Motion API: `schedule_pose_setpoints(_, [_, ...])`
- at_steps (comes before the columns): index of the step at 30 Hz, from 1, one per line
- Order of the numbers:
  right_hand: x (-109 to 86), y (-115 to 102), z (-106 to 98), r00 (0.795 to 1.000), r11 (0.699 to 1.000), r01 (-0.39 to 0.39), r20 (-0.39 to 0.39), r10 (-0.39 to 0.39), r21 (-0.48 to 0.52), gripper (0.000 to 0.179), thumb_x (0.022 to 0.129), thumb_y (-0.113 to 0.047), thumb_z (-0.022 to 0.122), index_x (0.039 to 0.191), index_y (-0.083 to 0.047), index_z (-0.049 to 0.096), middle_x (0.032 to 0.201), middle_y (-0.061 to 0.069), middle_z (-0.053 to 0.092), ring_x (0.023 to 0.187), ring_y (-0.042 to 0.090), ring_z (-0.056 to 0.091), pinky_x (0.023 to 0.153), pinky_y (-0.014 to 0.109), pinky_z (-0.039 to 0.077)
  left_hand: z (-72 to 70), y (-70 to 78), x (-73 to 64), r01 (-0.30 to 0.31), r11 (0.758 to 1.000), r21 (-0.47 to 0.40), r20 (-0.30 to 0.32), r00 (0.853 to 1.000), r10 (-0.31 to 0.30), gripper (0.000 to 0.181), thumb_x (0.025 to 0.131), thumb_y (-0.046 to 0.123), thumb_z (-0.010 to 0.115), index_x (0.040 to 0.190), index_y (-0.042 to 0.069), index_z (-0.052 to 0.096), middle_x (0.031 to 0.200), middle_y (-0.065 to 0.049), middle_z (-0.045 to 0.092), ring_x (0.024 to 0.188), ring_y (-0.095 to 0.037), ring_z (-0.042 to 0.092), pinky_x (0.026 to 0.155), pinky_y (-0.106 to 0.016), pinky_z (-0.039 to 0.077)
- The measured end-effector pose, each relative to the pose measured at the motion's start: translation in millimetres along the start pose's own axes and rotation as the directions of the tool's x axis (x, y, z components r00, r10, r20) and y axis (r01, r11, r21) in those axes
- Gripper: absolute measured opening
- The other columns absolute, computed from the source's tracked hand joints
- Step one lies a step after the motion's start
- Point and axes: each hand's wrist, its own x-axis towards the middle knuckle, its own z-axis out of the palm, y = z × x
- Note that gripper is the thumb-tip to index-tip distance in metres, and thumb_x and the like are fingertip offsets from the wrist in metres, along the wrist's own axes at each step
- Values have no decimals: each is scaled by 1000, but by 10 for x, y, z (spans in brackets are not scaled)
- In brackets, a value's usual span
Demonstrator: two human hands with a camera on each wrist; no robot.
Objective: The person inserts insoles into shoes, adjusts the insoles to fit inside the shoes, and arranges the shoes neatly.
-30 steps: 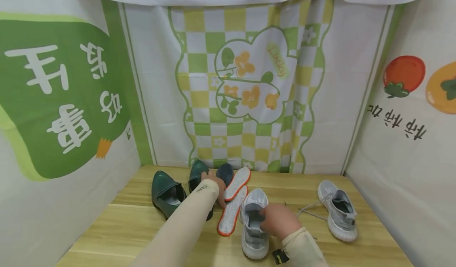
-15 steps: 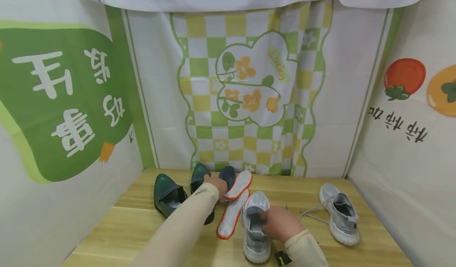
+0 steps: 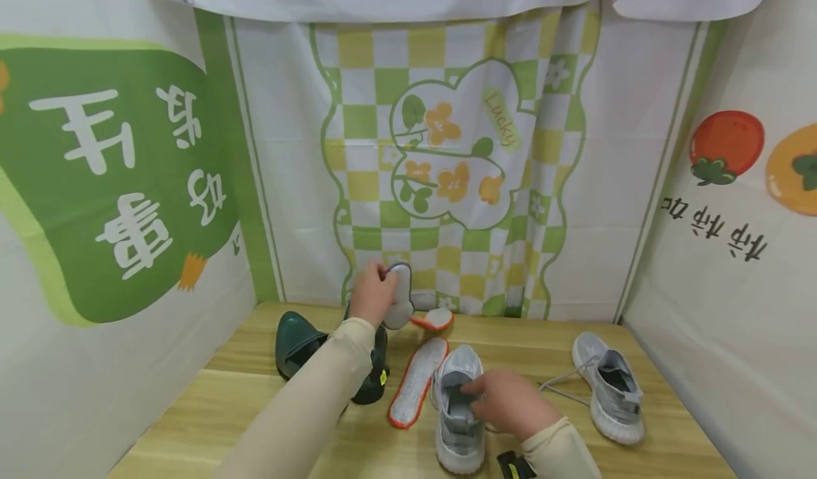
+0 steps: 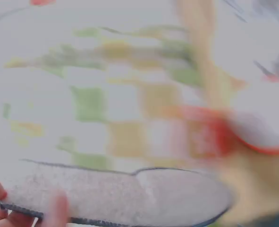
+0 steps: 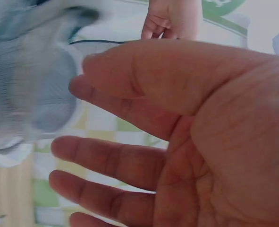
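My left hand (image 3: 373, 294) pinches one end of a dark-edged insole (image 3: 398, 309), raised above the board with its pale side showing. In the left wrist view that insole (image 4: 115, 196) stretches along the bottom. Below the hand, partly hidden by the sleeve, is a dark green shoe (image 3: 370, 387); its mate (image 3: 295, 333) sits to the left. My right hand (image 3: 510, 401) is at the opening of a grey sneaker (image 3: 461, 454), fingers extended and nothing held. An orange-edged insole (image 3: 418, 383) lies left of that sneaker; another orange-edged insole (image 3: 440, 317) is behind it.
A second grey sneaker (image 3: 613, 394) with loose laces rests on the right of the wooden board (image 3: 210, 415). Patterned cloth (image 3: 440, 252) hangs right behind the board, with printed cloth walls on both sides.
The left hand has picked the dark insole up from the board and turned its pale side to view. The rear orange-edged insole looks tilted. The right hand stays at the sneaker.
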Motion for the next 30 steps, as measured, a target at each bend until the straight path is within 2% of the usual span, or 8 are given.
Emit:
schedule_pose_setpoints(4, [-69, -16, -148, 997, 997, -19, -71, 24, 72, 49, 89, -15, 76, 138, -12, 72, 102, 3, 79, 89, 20, 72, 75, 41, 56, -123, 385, -355, -148, 973, -174, -44, 989, 143, 9, 105, 23, 55, 106, 15, 60, 92, -6, 65, 76, -20, 59, 66, -35, 46])
schedule_pose_setpoints(8, [-74, -72, -248, 981, 981, -46, -178, 79, 186, 78, 91, -19, 82, 161, -19, 48, 85, -8, 72, 74, 8, 64, 68, 34, 53, -221, 769, -903, -303, 918, -257, 39, 946, 323, 6, 105, 19, 58, 108, 19, 64, 102, 0, 72, 94, -15, 70, 75, -35, 55])
schedule_pose_setpoints(11, [-76, -95, -326, 974, 974, -6, -221, 57, 225, 54, 93, -21, 83, 144, -22, 67, 85, -9, 75, 75, 6, 67, 68, 32, 55, -275, 952, -1211, -386, 860, -334, 129, 885, 447, 7, 107, 17, 60, 111, 20, 65, 108, 1, 71, 98, -13, 72, 82, -34, 61])
schedule_pose_setpoints(15, [-128, -90, -424, 973, 971, 82, -227, -29, 227, 3, 97, -20, 79, 96, -20, 82, 82, -8, 76, 68, 5, 63, 64, 28, 52, -313, 1021, -1420, -412, 778, -475, 203, 809, 552, 5, 106, 12, 63, 109, 16, 65, 109, -3, 71, 100, -12, 73, 89, -34, 63])
schedule_pose_setpoints(18, [-183, -83, -479, 977, 961, 112, -207, -60, 251, 9, 98, -21, 77, 91, -21, 81, 78, -10, 74, 64, 1, 58, 61, 25, 49, -343, 981, -1477, -392, 748, -536, 228, 786, 575, 11, 102, 10, 72, 107, 12, 63, 116, -9, 73, 107, -16, 73, 89, -37, 64])
schedule_pose_setpoints(20, [-231, -79, -516, 978, 956, 123, -194, -72, 265, 11, 99, -24, 76, 88, -23, 79, 75, -13, 69, 62, -2, 53, 61, 23, 47, -369, 926, -1477, -384, 766, -516, 260, 781, 567, 23, 96, 12, 79, 111, 13, 62, 125, -9, 71, 114, -17, 71, 87, -39, 65])
schedule_pose_setpoints(25, [-352, -56, -603, 972, 944, 195, -183, -149, 265, 12, 96, -29, 79, 85, -27, 76, 75, -16, 66, 65, -2, 54, 64, 23, 47, -386, 791, -1376, -347, 887, -306, 438, 775, 454, 29, 89, 20, 87, 110, 27, 68, 122, 5, 64, 109, -11, 64, 81, -30, 63])
schedule_pose_setpoints(30, [-380, -18, -636, 975, 952, 211, -115, -189, 223, 16, 95, -17, 78, 82, -28, 76, 82, -17, 73, 73, -3, 63, 67, 26, 53, -310, 686, -1256, -334, 927, -173, 610, 702, 367, 16, 95, 15, 80, 95, 29, 73, 102, 13, 69, 87, -3, 65, 77, -25, 58])
